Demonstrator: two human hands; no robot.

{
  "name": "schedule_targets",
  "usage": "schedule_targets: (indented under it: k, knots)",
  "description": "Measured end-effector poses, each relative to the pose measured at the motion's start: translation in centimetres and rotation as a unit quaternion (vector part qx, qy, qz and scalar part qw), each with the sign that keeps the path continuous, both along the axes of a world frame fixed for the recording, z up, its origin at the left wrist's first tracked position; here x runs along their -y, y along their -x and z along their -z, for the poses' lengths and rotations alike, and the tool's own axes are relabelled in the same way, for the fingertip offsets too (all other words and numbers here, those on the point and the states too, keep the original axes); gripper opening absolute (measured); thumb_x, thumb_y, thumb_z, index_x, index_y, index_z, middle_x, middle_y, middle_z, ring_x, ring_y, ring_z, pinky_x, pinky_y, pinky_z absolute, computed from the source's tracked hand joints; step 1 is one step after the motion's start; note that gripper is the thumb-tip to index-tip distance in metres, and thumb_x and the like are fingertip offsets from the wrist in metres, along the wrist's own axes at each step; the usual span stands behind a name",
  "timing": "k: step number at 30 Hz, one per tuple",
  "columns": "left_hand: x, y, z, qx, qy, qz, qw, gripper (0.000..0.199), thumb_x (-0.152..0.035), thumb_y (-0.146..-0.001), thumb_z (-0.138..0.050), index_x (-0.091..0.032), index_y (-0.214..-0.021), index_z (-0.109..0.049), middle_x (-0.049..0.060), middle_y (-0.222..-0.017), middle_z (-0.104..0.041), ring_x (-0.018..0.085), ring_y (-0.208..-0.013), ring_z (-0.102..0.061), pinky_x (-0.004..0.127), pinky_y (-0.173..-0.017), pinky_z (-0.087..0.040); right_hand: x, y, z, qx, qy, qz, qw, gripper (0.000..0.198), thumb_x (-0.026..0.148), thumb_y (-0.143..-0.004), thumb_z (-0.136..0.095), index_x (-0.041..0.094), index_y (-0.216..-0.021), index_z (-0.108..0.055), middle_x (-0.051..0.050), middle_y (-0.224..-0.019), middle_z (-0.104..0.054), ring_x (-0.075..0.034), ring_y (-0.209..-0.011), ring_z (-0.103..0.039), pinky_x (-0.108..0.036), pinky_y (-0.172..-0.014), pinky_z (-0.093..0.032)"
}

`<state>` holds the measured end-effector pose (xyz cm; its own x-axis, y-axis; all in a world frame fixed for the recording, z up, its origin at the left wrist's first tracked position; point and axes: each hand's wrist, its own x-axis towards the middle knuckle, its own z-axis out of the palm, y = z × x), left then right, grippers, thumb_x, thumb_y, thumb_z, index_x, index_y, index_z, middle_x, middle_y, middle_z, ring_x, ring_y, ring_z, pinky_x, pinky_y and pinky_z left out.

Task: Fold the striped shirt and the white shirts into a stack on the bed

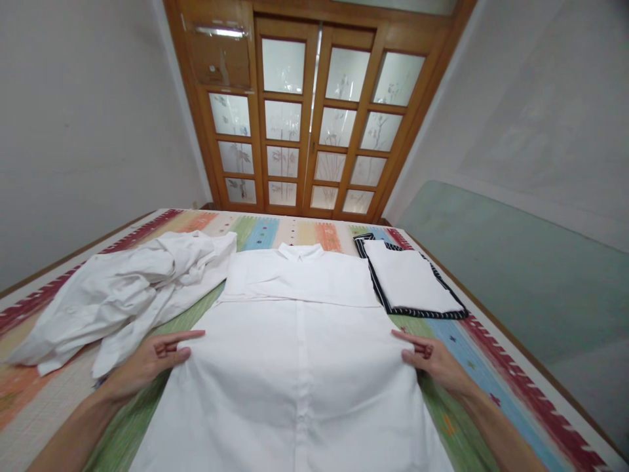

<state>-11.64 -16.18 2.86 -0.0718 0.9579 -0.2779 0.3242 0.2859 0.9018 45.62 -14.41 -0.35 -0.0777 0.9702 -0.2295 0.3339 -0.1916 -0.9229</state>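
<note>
A white button-front shirt (299,347) lies spread in front of me, its collar (301,252) at the far end and its placket running down the middle. Across the upper part, a horizontal fold line shows where the sleeves seem to lie over the body. My left hand (167,349) pinches the left side edge of the shirt between thumb and fingers. On the opposite edge my right hand (423,354) does the same at about equal height. Cloth sags slightly between the hands, and the hem runs out of view at the bottom.
To the left lies a crumpled white garment (132,288). At the right sits a folded white garment (410,278) on a black-and-white striped one (432,313). Everything rests on a colourful striped cover (496,373). Walls flank both sides, with wooden glass-paned doors (314,118) behind.
</note>
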Motion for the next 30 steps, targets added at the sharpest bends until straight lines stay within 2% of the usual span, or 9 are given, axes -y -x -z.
schedule_targets:
  k: [3,6,10,14,16,18,21,24,30]
  knots:
    - [-0.1,0.2,-0.1,0.02,0.006,-0.013,1.0,0.066,-0.063,-0.045,-0.084,-0.025,-0.099,-0.078,0.006,-0.099,-0.076,0.032,-0.093,-0.07,0.042,-0.081,-0.059,-0.3,-0.3,-0.3,0.041,-0.042,0.039,0.998,0.071,0.06,-0.062,-0.078,0.013,-0.115,-0.073,-0.009,-0.076,-0.074,-0.023,-0.066,-0.066,-0.037,-0.063,-0.055]
    - [-0.1,0.1,-0.2,-0.02,-0.018,-0.031,0.999,0.064,-0.066,-0.044,-0.082,-0.023,-0.092,-0.079,0.007,-0.09,-0.077,0.031,-0.085,-0.071,0.038,-0.074,-0.06,-0.6,-0.4,-0.6,0.121,-0.109,0.063,0.985,0.054,0.061,-0.063,-0.075,0.017,-0.093,-0.079,-0.007,-0.065,-0.07,-0.024,-0.062,-0.062,-0.036,-0.057,-0.053]
    - [-0.3,-0.2,-0.4,-0.113,-0.078,-0.022,0.99,0.057,-0.074,-0.046,-0.074,-0.025,-0.075,-0.079,0.006,-0.083,-0.077,0.031,-0.081,-0.069,0.037,-0.073,-0.058,-1.1,0.1,-1.4,0.189,-0.217,0.061,0.956,0.04,0.062,-0.07,-0.068,0.023,-0.075,-0.077,-0.009,-0.077,-0.069,-0.026,-0.072,-0.062,-0.038,-0.066,-0.052]
    - [-0.8,-0.2,-0.2,-0.197,-0.17,-0.004,0.965,0.052,-0.079,-0.056,-0.063,-0.028,-0.061,-0.073,0.007,-0.086,-0.074,0.031,-0.088,-0.066,0.039,-0.086,-0.054,-1.6,0.9,-1.9,0.207,-0.304,0.06,0.928,0.039,0.063,-0.076,-0.062,0.025,-0.07,-0.069,-0.01,-0.095,-0.066,-0.026,-0.094,-0.062,-0.04,-0.09,-0.048]
    - [-1.0,-0.2,0.1,-0.206,-0.203,0.004,0.957,0.052,-0.078,-0.062,-0.058,-0.027,-0.063,-0.071,0.008,-0.097,-0.072,0.03,-0.099,-0.063,0.039,-0.096,-0.049,-1.8,1.1,-1.7,0.178,-0.298,0.033,0.937,0.041,0.063,-0.081,-0.056,0.024,-0.073,-0.065,-0.009,-0.097,-0.066,-0.026,-0.101,-0.061,-0.04,-0.095,-0.045]
    - [-1.2,-0.3,0.4,-0.196,-0.193,0.017,0.961,0.053,-0.077,-0.066,-0.055,-0.026,-0.069,-0.07,0.007,-0.101,-0.072,0.029,-0.102,-0.062,0.038,-0.098,-0.047,-2.1,1.1,-1.3,0.152,-0.264,0.014,0.952,0.044,0.064,-0.085,-0.051,0.022,-0.079,-0.063,-0.009,-0.093,-0.067,-0.026,-0.097,-0.062,-0.038,-0.09,-0.047]
    - [-1.5,-0.3,1.0,-0.194,-0.148,0.025,0.969,0.055,-0.076,-0.071,-0.049,-0.024,-0.077,-0.067,0.004,-0.082,-0.071,0.026,-0.081,-0.063,0.033,-0.078,-0.053,-2.4,1.1,-0.7,0.151,-0.222,0.025,0.963,0.048,0.067,-0.086,-0.046,0.021,-0.082,-0.06,-0.005,-0.076,-0.064,-0.022,-0.077,-0.061,-0.031,-0.071,-0.048]
    - [-1.9,-0.3,1.4,-0.217,-0.152,0.011,0.964,0.052,-0.072,-0.075,-0.046,-0.023,-0.078,-0.062,0.001,-0.065,-0.063,0.021,-0.065,-0.058,0.028,-0.063,-0.048,-2.9,1.5,-0.6,0.182,-0.222,0.043,0.957,0.047,0.066,-0.087,-0.042,0.022,-0.079,-0.055,0.002,-0.059,-0.051,-0.016,-0.056,-0.049,-0.026,-0.054,-0.039]
    - [-3.2,-0.9,1.3,-0.217,-0.129,-0.008,0.968,0.05,-0.07,-0.074,-0.048,-0.022,-0.08,-0.062,-0.001,-0.064,-0.065,0.019,-0.063,-0.059,0.025,-0.058,-0.044,-4.6,2.8,-0.6,0.256,-0.233,0.046,0.937,0.039,0.055,-0.087,-0.039,0.021,-0.078,-0.057,0.004,-0.055,-0.049,-0.016,-0.053,-0.049,-0.027,-0.055,-0.036]
